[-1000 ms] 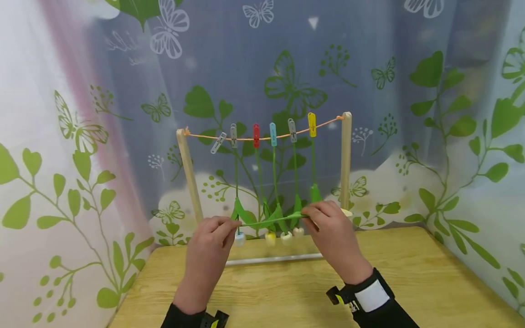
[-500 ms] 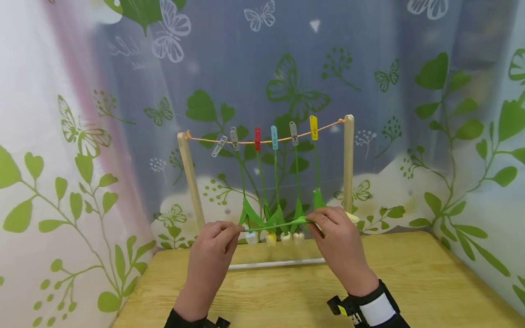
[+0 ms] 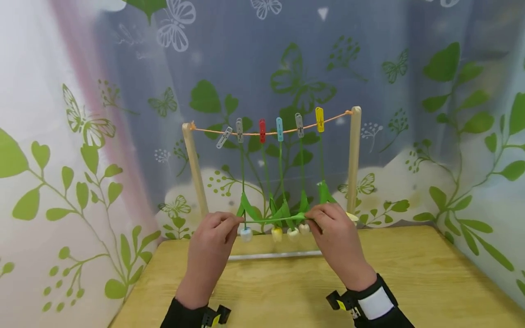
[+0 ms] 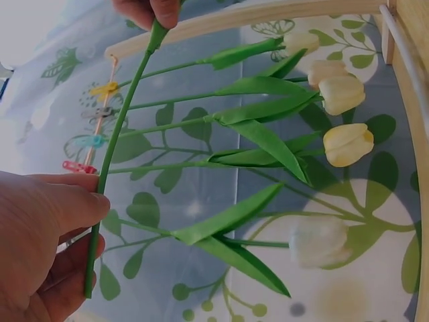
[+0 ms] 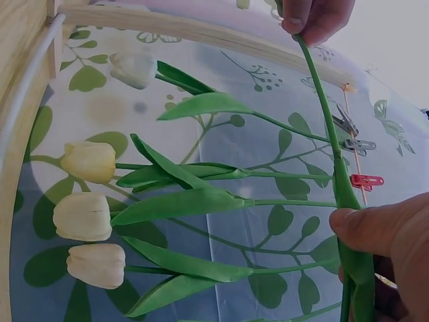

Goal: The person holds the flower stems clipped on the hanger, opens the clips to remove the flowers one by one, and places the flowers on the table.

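Green and slender, the artificial flower stem with a folded leaf lies almost level across the lower middle of the head view, stretched between two bare hands. At its left end the left hand pinches it, thumb and fingers together; the right hand is clamped on the leafy part, its thumb pressed against the green at lower right of the right wrist view. That hold has barely altered over the last second. What has changed is behind it: the pale blue-white hanging tulip, at lower right of the left wrist view, leaned rightward half a second ago and now hangs nearer to plumb beneath its upright grey plastic clip; its blurred bloom suggests it may be swaying. The wooden-posted rack also sits slightly higher and further right in the head view, as does the printed curtain, so probably the head moved. For the work in hand this looks like steadying, not progress: the held stem is gripped only by the hands, while the tilted pale grey plastic clip at the left of the orange cord holds no visible stem.
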The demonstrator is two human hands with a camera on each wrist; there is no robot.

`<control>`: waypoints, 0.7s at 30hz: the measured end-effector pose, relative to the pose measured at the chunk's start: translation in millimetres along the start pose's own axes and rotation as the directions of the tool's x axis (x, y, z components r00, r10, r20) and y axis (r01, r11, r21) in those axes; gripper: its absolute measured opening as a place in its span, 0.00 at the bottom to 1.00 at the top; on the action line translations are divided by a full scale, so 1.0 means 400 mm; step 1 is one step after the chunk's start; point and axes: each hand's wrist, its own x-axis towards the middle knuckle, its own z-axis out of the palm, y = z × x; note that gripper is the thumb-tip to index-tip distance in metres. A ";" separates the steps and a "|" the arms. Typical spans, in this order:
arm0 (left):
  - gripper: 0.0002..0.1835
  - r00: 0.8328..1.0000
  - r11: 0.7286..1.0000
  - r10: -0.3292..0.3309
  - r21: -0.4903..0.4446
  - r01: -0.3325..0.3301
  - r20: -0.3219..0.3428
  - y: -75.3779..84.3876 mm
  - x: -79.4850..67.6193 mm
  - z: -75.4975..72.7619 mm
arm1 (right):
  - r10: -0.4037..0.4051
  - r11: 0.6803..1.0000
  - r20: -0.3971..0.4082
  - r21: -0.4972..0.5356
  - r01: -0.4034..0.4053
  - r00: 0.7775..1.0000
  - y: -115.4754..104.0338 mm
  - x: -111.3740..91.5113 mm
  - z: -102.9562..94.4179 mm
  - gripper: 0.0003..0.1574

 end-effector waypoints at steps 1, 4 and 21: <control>0.09 1.000 1.000 0.002 0.005 -0.002 0.003 0.000 0.000 0.000 | 0.002 1.000 0.001 -0.003 -0.002 1.000 0.000 -0.001 0.001 0.13; 0.09 1.000 1.000 0.004 0.010 -0.004 0.018 0.002 -0.003 0.000 | 0.015 1.000 0.003 -0.001 -0.015 1.000 -0.001 -0.004 0.004 0.11; 0.07 0.999 1.000 0.015 0.002 -0.015 0.042 0.006 -0.022 0.026 | 0.057 0.998 0.054 0.004 -0.058 0.997 0.002 -0.010 -0.001 0.13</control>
